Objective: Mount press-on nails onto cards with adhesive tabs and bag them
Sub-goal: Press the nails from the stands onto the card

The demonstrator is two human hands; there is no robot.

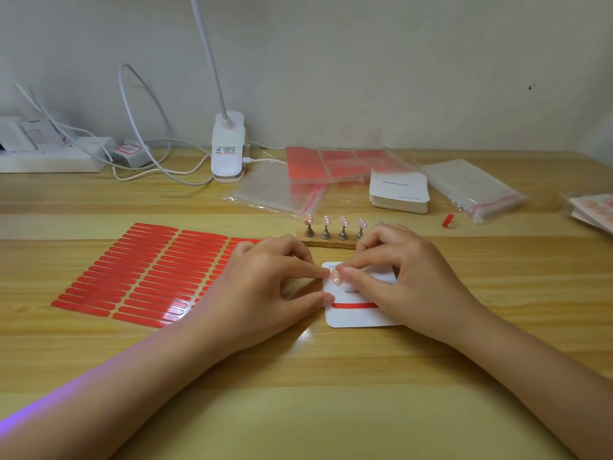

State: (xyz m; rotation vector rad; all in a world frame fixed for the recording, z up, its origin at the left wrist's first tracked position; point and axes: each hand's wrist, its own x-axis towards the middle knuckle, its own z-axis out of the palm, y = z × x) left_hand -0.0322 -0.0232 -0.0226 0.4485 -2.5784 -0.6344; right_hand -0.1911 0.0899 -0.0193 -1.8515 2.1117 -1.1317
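With both hands (265, 287) (398, 273) pinching the first press-on nail (336, 277) onto the card (361, 317), we still have four nails (335, 222) waiting, bags (474, 187) untouched.

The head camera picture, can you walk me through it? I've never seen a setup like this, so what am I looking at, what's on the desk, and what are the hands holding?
There is no machine here: a person wears a camera on the head, so this one picture looks forward and down at their own two hands over a wooden desk.

The left hand and right hand meet over a white card bearing a red adhesive strip. Their fingertips pinch a small pink press-on nail at the card's upper left.

Behind the hands, a wooden stand holds more pink nails on little pegs. To the left lies a sheet of red adhesive tabs. Further back are a stack of blank cards, clear bags and a clip-on lamp.
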